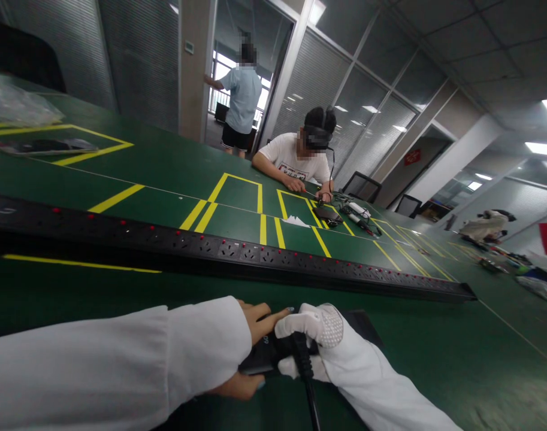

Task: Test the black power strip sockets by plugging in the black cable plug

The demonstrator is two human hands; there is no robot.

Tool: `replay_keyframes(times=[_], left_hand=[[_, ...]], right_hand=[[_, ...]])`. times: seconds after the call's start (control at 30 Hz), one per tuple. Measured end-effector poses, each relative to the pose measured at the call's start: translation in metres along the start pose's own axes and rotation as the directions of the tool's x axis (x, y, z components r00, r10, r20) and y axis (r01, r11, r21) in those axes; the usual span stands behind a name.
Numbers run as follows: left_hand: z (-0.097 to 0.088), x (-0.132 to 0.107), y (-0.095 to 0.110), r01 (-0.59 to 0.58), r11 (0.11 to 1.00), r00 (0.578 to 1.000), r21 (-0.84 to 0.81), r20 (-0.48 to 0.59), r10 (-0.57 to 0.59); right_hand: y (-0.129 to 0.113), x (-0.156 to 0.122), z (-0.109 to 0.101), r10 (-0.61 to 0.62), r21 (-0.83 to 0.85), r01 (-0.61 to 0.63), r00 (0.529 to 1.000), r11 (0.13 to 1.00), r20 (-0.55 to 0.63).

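Note:
My left hand (pixel 256 321), bare with painted nails, is closed around a flat black box (pixel 256 361) close in front of me. Its fingers lie over the top and the thumb is at the near side. A white dotted glove covers my right hand (pixel 313 328), which grips the thick black plug of a power cord (pixel 304 358) at the right of the box. The cord runs down out of view. My gloved fingers hide the plug's tip, so I cannot tell whether it is in the box. A dark flat surface (pixel 363 326) shows beyond the glove.
A long black power strip (pixel 250 254) with red lights crosses the green table (pixel 435 335). Yellow tape (pixel 241 178) marks areas behind it. Across the table a person (pixel 300 158) handles cables (pixel 358 212); another person (pixel 241 96) stands in a doorway. A plastic bag (pixel 17 102) lies far left.

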State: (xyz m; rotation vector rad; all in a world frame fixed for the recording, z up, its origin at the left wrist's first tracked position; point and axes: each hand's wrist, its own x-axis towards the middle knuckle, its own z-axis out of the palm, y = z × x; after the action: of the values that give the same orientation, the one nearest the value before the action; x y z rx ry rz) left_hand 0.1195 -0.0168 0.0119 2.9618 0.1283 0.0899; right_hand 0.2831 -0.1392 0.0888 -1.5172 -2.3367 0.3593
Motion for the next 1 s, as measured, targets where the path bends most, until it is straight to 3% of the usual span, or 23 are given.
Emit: replay_keyframes(times=[0.13,0.4,0.7,0.83,1.0], left_hand=[[0.001,0.0,0.002,0.017,1.0,1.0,-0.006,-0.025,-0.017],[0.004,0.0,-0.002,-0.013,0.998,0.999,0.057,-0.05,0.015],[0.008,0.0,-0.004,-0.026,0.999,0.998,0.046,-0.064,0.029],[0.008,0.0,-0.003,-0.018,0.998,0.993,0.052,-0.112,0.024],[0.009,0.001,-0.004,-0.027,0.997,0.996,0.077,-0.08,0.033]], right_hand=[[0.006,-0.003,0.003,0.037,0.039,-0.038,0.999,0.999,0.023],[0.006,-0.008,0.005,-0.041,-0.192,0.043,0.999,0.98,0.013],[0.006,-0.003,0.004,0.025,0.051,-0.027,0.999,0.998,0.03],[0.003,-0.002,0.001,0.009,-0.035,-0.007,0.999,0.999,0.045],[-0.008,0.003,-0.007,-0.073,-0.148,0.079,0.996,0.986,0.044]])
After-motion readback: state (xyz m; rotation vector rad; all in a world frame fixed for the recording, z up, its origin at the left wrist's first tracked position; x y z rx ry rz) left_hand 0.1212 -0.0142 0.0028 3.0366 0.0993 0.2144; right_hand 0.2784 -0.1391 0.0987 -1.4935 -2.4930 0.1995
